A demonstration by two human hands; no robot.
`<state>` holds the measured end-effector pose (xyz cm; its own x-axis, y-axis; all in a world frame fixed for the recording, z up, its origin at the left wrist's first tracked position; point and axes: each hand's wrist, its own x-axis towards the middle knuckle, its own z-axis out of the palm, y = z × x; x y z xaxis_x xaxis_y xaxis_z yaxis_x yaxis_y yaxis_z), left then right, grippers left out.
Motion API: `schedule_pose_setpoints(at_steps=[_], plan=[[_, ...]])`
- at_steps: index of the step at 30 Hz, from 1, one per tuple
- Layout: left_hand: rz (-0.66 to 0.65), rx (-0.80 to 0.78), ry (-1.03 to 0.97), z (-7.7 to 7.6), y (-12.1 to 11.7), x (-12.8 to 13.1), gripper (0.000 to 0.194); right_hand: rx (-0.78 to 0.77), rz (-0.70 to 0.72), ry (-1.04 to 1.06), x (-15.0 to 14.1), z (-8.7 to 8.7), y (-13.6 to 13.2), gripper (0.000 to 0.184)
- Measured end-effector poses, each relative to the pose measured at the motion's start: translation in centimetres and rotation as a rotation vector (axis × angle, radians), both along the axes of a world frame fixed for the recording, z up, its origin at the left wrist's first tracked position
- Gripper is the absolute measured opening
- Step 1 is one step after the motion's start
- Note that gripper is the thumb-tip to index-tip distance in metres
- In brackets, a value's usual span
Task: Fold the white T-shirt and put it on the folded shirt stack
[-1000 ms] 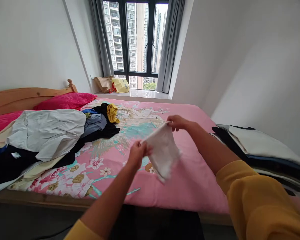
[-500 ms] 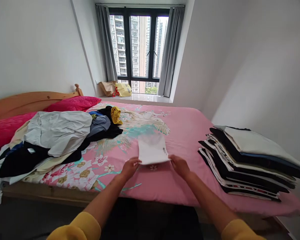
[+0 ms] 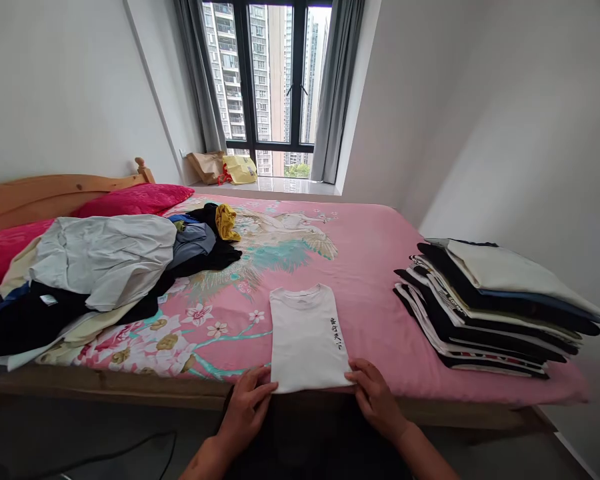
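A white T-shirt, folded into a rectangle, lies at the front edge of the bed with its collar facing away from me. Dark characters run down its right side. My left hand pinches the near left corner between thumb and fingers. At the near right corner, my right hand grips the cloth the same way. The shirt's near edge reaches the bed's edge.
A pile of loose clothes covers the left of the bed, beside red pillows. To the right stands a tall stack of folded clothes. Paper bags sit on the window sill. A cable lies on the floor.
Both hands have drawn the folded T-shirt toward me to the bed's front edge. It was blurred and tilted, and now lies flat. The view has tipped slightly downward.
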<state>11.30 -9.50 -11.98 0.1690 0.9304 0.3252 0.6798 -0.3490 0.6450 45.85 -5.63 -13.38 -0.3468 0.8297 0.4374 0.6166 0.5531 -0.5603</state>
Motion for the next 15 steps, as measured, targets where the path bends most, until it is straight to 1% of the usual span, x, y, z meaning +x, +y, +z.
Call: schedule_pose_setpoints(at_steps=[1, 3, 6, 7, 9, 11, 12, 13, 14, 15], plan=[[0.001, 0.004, 0.003, 0.3, 0.1, 0.0, 0.028, -0.019, 0.005, 0.006, 0.1, 0.3, -0.1, 0.031], [0.026, 0.013, 0.016, 1.5, 1.3, 0.5, 0.031, -0.034, 0.003, 0.027, -0.4, 1.5, 0.7, 0.033], [0.065, 0.016, 0.100, 3.3, 4.8, 2.6, 0.039, -0.005, -0.005, 0.034, -3.0, 3.8, 3.2, 0.031], [0.050, 0.004, 0.151, 3.8, 6.1, 3.4, 0.041, 0.003, 0.013, 0.012, -4.1, 4.4, 4.1, 0.031], [-0.043, -0.053, 0.269, 4.1, 8.2, 4.9, 0.045, -0.006, 0.092, -0.093, -5.9, 4.9, 6.0, 0.034], [-0.119, -0.146, 0.352, 3.7, 9.9, 5.6, 0.048, -0.070, 0.137, -0.238, -6.8, 4.4, 7.8, 0.039], [-0.106, -0.189, 0.355, 3.4, 10.7, 5.5, 0.051, -0.115, 0.115, -0.295, -6.8, 3.8, 8.6, 0.042], [-0.043, -0.226, 0.310, 3.1, 11.5, 5.1, 0.054, -0.153, 0.063, -0.323, -6.5, 3.0, 9.5, 0.045], [0.052, -0.258, 0.229, 2.9, 12.5, 4.4, 0.056, -0.173, -0.010, -0.317, -6.0, 2.2, 10.2, 0.047], [0.155, -0.283, 0.132, 2.8, 13.5, 3.6, 0.053, -0.171, -0.086, -0.279, -5.4, 1.5, 10.9, 0.048]])
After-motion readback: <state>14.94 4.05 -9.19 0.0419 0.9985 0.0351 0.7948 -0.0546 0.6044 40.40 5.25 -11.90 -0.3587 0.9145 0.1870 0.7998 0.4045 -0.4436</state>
